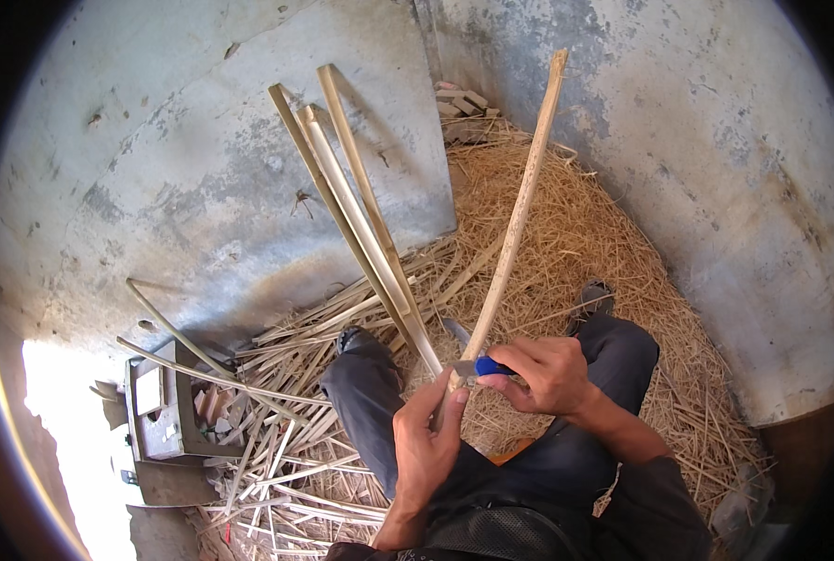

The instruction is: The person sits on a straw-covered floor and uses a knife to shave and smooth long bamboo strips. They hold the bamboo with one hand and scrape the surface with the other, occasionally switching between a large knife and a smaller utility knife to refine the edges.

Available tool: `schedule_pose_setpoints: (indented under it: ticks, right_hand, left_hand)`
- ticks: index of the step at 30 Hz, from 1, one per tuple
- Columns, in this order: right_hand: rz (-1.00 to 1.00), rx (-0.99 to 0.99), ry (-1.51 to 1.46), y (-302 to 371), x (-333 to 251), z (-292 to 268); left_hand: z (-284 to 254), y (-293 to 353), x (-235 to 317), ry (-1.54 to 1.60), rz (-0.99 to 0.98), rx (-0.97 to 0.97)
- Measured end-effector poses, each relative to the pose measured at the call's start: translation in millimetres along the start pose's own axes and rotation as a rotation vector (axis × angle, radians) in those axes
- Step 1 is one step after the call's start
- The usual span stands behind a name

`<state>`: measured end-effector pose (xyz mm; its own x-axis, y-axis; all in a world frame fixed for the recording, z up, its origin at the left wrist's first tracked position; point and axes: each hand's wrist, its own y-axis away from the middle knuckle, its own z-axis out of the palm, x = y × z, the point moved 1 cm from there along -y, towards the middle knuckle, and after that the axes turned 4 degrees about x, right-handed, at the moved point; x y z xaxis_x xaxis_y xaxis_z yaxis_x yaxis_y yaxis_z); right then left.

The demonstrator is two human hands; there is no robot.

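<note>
A long pale wooden stick (515, 229), perhaps split bamboo, runs up and away from my lap, its near end between my hands. My left hand (426, 435) is closed round that near end, thumb and forefinger pinching it. In my right hand (549, 376) is a blue-handled tool (493, 366), its short grey metal part lying across the stick just beyond my left fingertips. It looks like a knife, though my fingers hide part of it. The stick's far end is in the air, in front of the right wall.
Several split bamboo strips (342, 187) lean against the left wall, their lower ends near my hands. Straw-like shavings (566, 215) cover the floor, with cut strips (286, 467) piled at left. A wooden box (178, 411) stands farther left. Bricks (461, 98) lie in the far corner.
</note>
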<state>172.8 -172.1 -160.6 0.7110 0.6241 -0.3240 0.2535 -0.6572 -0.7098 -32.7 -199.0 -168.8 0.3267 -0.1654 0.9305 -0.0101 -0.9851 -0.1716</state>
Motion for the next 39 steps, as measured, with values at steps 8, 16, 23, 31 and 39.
schedule_pose_setpoints:
  ticks: [8, 16, 23, 31, 39]
  right_hand:
    - [0.099, 0.139, 0.061, -6, 23, -14]
    - [0.335, 0.269, 0.025, -14, 74, -52]
    - [0.027, -0.016, -0.136, 24, 3, 1]
    - [-0.011, 0.009, -0.105, 22, -5, 10]
    - [-0.012, 0.020, -0.071, 16, 3, 4]
  left_hand:
    - [-3, 7, -2, -0.054, -0.012, -0.017]
    - [-15, 34, 0, -0.063, -0.051, -0.061]
    - [-12, 6, 9, -0.075, -0.002, -0.020]
    - [-11, 4, 16, -0.117, 0.026, -0.005]
    - [-7, 8, 10, -0.039, -0.004, 0.019]
